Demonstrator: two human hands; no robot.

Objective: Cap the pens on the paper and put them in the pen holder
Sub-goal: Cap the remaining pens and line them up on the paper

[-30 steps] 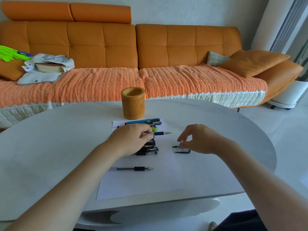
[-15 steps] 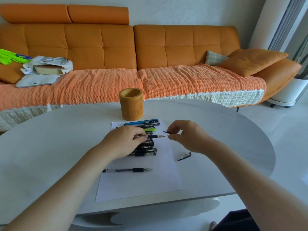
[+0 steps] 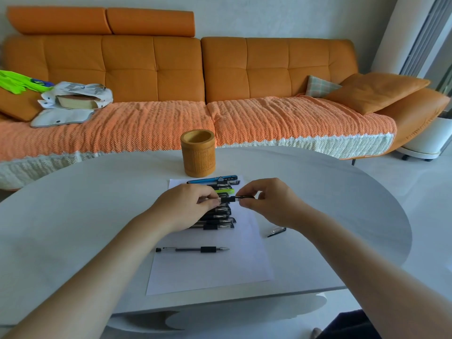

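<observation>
Print on blue pen (image 3: 208, 180) illegible.

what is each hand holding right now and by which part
The left hand pinches a black pen by its barrel, behind the grip; the right hand pinches a pen cap at the pen's tip end.

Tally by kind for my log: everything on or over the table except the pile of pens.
Pen holder: 1
Sheet of paper: 1
Lone uncapped pen: 1
Loose cap: 1
Held pen, between left hand and right hand: 1
Total: 5
</observation>
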